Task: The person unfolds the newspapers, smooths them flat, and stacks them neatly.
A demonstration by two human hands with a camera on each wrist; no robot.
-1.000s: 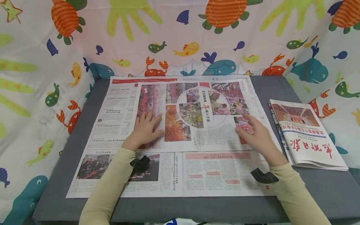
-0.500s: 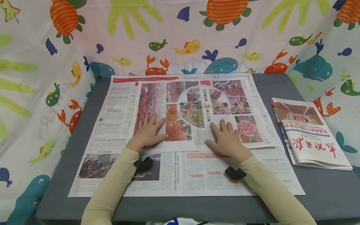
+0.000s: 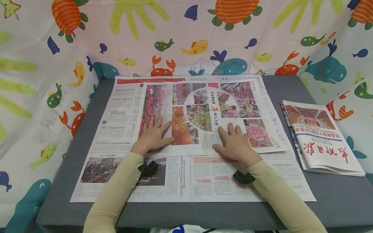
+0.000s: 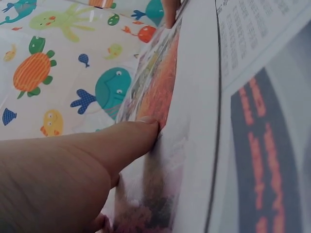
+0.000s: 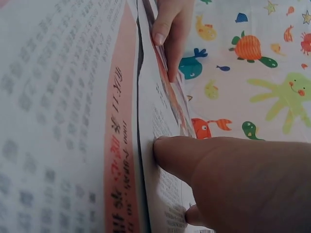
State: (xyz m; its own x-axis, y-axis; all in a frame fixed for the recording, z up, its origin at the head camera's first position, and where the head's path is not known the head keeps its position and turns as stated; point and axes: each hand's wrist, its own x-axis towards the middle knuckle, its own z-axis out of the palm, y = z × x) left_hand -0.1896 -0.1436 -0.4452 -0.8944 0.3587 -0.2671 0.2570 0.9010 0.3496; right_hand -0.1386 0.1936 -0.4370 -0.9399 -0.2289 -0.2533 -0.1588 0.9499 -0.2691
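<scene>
Two spread fingers-wide hands rest on a newspaper sheet printed with colourful flower photos. My left hand lies over the pink picture at its left side, fingers straight. Right of the middle, my right hand lies over a text block, its thumb pointing left. A larger newspaper sheet lies flat under the photo sheet and shows on its left and front sides. In the left wrist view the left thumb touches the photo sheet. The right thumb does the same in the right wrist view, near the sheet's edge.
A folded newspaper with red headline characters lies at the right of the grey table. Behind and beside the table hangs a white curtain with sea-animal prints. Each wrist bears a small black device.
My right hand has moved left from the photo sheet's right part to its text block and settled flat there. The left hand has shifted slightly right. Over the last half second both stay still.
</scene>
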